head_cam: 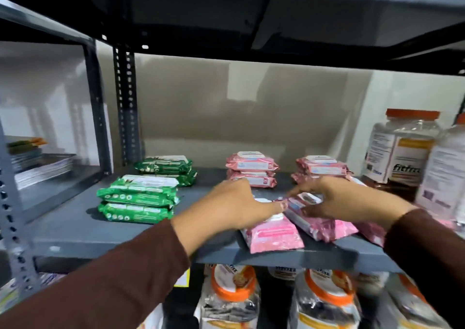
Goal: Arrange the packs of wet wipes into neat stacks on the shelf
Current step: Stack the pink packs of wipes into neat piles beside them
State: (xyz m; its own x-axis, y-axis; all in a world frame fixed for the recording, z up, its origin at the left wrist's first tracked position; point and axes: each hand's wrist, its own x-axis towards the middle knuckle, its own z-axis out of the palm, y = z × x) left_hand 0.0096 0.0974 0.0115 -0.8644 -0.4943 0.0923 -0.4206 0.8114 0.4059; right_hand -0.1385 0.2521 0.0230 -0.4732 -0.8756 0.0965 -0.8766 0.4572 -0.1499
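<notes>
On the grey shelf [100,230] stand two stacks of green wipe packs: a front one [137,197] and a back one [167,168]. Further right are two pink stacks, one in the middle [251,168] and one at the right [322,168]. Loose pink packs lie at the front edge. My left hand [226,208] rests on a pale pink pack [274,235], fingers closed over its far end. My right hand [339,200] grips a darker pink pack [319,225] lying tilted across the others. Another pink pack [370,233] shows under my right wrist.
Clear jars with orange lids [400,147] stand at the shelf's right end. More orange-lidded jars [231,296] fill the shelf below. A perforated upright post [125,107] marks the left back corner; booklets [37,162] lie in the neighbouring bay. The upper shelf hangs low overhead.
</notes>
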